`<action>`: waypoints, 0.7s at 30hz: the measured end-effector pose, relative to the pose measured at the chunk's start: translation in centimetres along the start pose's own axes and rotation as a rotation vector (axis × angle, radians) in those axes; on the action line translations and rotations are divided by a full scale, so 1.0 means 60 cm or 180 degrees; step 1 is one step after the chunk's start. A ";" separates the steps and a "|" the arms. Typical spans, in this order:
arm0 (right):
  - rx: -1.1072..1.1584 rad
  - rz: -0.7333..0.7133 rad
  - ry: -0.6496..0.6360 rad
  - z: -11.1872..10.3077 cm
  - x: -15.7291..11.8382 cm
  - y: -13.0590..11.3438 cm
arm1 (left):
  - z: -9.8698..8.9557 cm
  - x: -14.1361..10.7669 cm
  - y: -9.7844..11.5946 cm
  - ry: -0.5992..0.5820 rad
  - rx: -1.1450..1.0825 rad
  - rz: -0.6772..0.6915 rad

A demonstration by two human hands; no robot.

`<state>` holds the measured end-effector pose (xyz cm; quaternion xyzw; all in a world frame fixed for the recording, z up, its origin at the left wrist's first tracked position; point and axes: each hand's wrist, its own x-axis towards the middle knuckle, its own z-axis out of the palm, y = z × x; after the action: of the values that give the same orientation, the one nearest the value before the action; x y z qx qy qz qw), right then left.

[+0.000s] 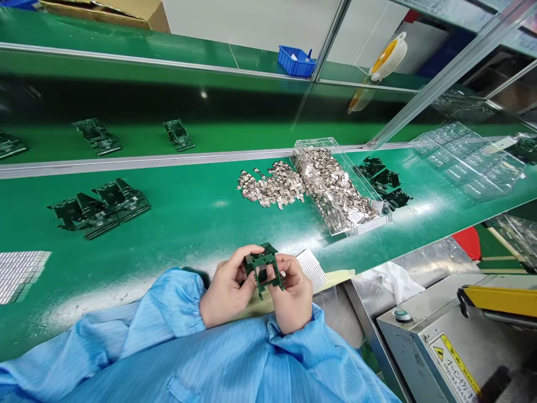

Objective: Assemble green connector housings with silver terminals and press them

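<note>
Green plastic frame [263, 267] sits clamped between the left hand [229, 288] and right hand [293, 294], near a clear tray [348, 228] of metal pieces [335, 184].

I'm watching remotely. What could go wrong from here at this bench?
The dark green frame is held up between the left hand and right hand, close to the edge of the green bench, so a slip could possibly drop it off the bench. The loose silver metal parts lie outside the clear acrylic tray, where a sleeve might scatter them or mix them with other parts.
</note>
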<state>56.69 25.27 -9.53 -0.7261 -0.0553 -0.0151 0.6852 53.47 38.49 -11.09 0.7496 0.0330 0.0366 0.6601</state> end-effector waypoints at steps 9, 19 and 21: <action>0.0453 0.0137 0.0327 -0.004 -0.028 0.001 | 0.012 -0.013 0.015 -0.0157 0.0140 0.0250; 0.0338 0.0200 0.1257 -0.110 -0.103 0.038 | 0.055 0.015 0.035 -0.0311 0.0170 0.0661; 0.0233 0.0464 0.1429 -0.134 -0.113 0.066 | 0.080 0.047 0.032 -0.0211 -0.0015 0.0809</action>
<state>50.81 16.66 -13.64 -0.6813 0.1504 -0.1247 0.7054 56.74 33.76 -9.75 0.7469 -0.0843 0.0952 0.6526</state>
